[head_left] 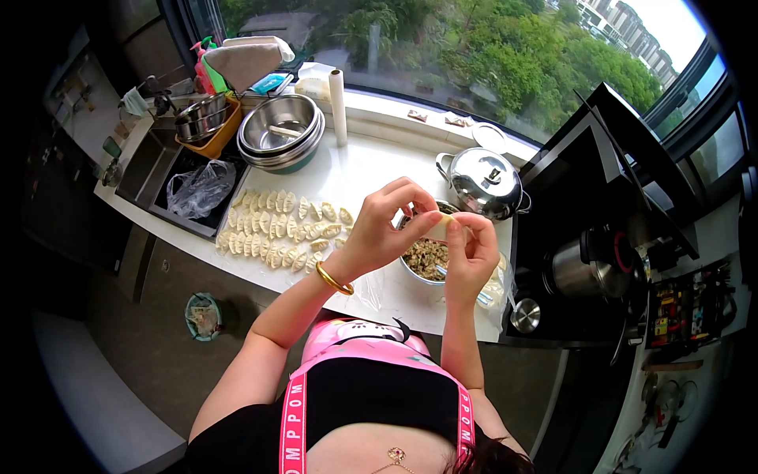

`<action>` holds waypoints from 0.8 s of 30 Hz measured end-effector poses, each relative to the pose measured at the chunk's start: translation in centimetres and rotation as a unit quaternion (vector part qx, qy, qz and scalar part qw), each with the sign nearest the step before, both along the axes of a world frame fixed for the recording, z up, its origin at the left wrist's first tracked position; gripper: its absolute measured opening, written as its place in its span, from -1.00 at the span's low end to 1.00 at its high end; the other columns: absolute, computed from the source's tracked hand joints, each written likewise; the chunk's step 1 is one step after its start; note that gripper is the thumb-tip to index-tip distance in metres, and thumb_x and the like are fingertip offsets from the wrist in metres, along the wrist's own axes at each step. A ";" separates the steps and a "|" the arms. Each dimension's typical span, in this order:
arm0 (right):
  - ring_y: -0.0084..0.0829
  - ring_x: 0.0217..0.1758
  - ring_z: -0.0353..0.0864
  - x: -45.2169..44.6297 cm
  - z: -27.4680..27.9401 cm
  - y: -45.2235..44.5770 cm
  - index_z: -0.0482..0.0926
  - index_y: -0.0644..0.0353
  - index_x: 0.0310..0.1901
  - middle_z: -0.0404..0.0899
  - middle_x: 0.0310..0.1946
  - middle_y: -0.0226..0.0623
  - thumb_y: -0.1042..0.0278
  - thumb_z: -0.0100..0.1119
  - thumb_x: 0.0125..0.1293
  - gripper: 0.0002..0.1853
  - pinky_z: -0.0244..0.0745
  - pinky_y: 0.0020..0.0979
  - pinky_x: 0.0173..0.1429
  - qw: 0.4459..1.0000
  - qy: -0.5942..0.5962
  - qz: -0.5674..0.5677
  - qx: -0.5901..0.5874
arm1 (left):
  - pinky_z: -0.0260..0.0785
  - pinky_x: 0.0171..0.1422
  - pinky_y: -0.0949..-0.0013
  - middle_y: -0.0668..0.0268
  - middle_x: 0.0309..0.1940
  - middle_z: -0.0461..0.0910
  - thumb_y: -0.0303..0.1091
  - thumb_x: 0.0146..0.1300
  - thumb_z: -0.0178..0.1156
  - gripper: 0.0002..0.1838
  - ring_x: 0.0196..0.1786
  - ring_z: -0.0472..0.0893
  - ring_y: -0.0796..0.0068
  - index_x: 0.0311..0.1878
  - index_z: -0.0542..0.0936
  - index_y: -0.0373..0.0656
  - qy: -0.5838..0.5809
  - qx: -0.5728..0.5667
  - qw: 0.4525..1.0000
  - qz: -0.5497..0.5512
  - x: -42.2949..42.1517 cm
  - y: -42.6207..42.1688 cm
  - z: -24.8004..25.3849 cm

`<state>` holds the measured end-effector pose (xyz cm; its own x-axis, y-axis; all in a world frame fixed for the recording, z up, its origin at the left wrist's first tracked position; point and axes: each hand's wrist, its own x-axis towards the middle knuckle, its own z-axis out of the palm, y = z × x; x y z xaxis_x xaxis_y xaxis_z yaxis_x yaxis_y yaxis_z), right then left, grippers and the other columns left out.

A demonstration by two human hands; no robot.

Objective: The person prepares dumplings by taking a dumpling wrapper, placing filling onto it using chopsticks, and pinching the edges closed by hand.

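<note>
Both hands are raised over the bowl of filling (425, 259), pinching a pale dumpling (439, 229) between their fingertips. My left hand (388, 223), with a gold bangle on its wrist, grips the dumpling's left side. On its right side the thumb and fingers of my right hand (471, 251) are closed. The fingers partly cover the dumpling, so its full shape is hidden. Brown chopped filling shows in the bowl below. Rows of pleated dumplings (272, 225) lie on the white counter (347, 170) to the left.
Nested steel bowls (280, 130) and a rolled tube (338, 107) stand at the back left, beside the sink (146, 162) and a plastic bag (201, 189). A lidded steel pot (483, 182) is at the back right. The stove holds another pot (580, 268). A bin (204, 316) stands on the floor.
</note>
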<state>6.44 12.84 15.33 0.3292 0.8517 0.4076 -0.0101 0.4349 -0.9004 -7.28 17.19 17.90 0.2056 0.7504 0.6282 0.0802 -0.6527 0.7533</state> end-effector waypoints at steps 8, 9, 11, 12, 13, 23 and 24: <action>-0.78 -0.39 0.40 0.0 -0.6 0.5 0.54 0.26 -0.19 0.55 -0.32 -0.46 0.49 0.23 0.33 -0.92 0.25 -0.73 -0.42 1.000 -0.008 -0.008 0.023 | 0.46 -0.21 0.46 0.30 -0.34 0.61 -0.49 0.17 0.32 -0.91 -0.30 0.59 0.54 -0.27 0.61 -0.24 0.019 -0.018 1.000 -0.016 -0.3 0.3 0.0; -0.80 -0.41 0.39 0.2 -0.5 0.4 0.54 0.26 -0.19 0.55 -0.34 -0.49 0.48 0.23 0.34 -0.91 0.26 -0.74 -0.41 1.000 0.015 -0.011 0.002 | 0.49 -0.17 0.46 0.31 -0.32 0.62 -0.48 0.18 0.32 -0.89 -0.27 0.61 0.55 -0.24 0.62 -0.24 -0.010 -0.044 0.999 -0.022 -0.3 0.2 0.1; -0.81 -0.42 0.39 0.3 -0.2 0.5 0.54 0.25 -0.19 0.55 -0.36 -0.51 0.46 0.22 0.35 -0.91 0.26 -0.74 -0.40 0.999 0.036 -0.016 -0.015 | 0.50 -0.16 0.46 0.30 -0.30 0.63 -0.48 0.18 0.32 -0.88 -0.25 0.62 0.56 -0.21 0.62 -0.24 -0.008 -0.047 0.999 -0.020 -1.0 0.0 -0.5; -0.83 -0.44 0.38 0.3 0.0 0.5 0.54 0.25 -0.19 0.54 -0.38 -0.52 0.45 0.22 0.35 -0.91 0.26 -0.75 -0.40 0.998 0.052 -0.016 -0.013 | 0.52 -0.14 0.47 0.30 -0.28 0.64 -0.48 0.19 0.32 -0.87 -0.24 0.63 0.56 -0.19 0.63 -0.23 -0.004 -0.050 0.999 -0.016 -1.4 -0.1 -0.9; -0.84 -0.46 0.37 0.3 0.1 0.5 0.54 0.25 -0.18 0.54 -0.39 -0.54 0.43 0.22 0.36 -0.90 0.26 -0.76 -0.41 0.997 0.068 -0.015 -0.013 | 0.51 -0.19 0.49 0.27 -0.26 0.65 -0.49 0.19 0.32 -0.87 -0.25 0.64 0.55 -0.20 0.64 -0.26 0.004 -0.048 0.999 -0.016 -1.5 -0.3 -1.1; -0.81 -0.43 0.43 0.0 -0.2 0.4 0.53 0.26 -0.16 0.56 -0.37 -0.48 0.44 0.22 0.36 -0.89 0.37 -0.76 -0.38 0.998 0.068 0.000 -0.002 | 0.50 -0.27 0.59 0.28 -0.29 0.63 -0.56 0.24 0.26 -0.94 -0.26 0.61 0.62 -0.23 0.63 -0.31 -0.026 -0.108 0.993 -0.030 -1.4 -0.8 -2.1; -0.79 -0.40 0.46 0.0 -0.2 0.5 0.53 0.27 -0.16 0.56 -0.35 -0.46 0.44 0.21 0.36 -0.89 0.41 -0.74 -0.35 0.997 0.071 0.002 0.003 | 0.51 -0.26 0.58 0.29 -0.29 0.62 -0.57 0.25 0.25 -0.95 -0.25 0.61 0.62 -0.24 0.63 -0.32 -0.035 -0.126 0.991 -0.030 -1.3 -0.9 -2.0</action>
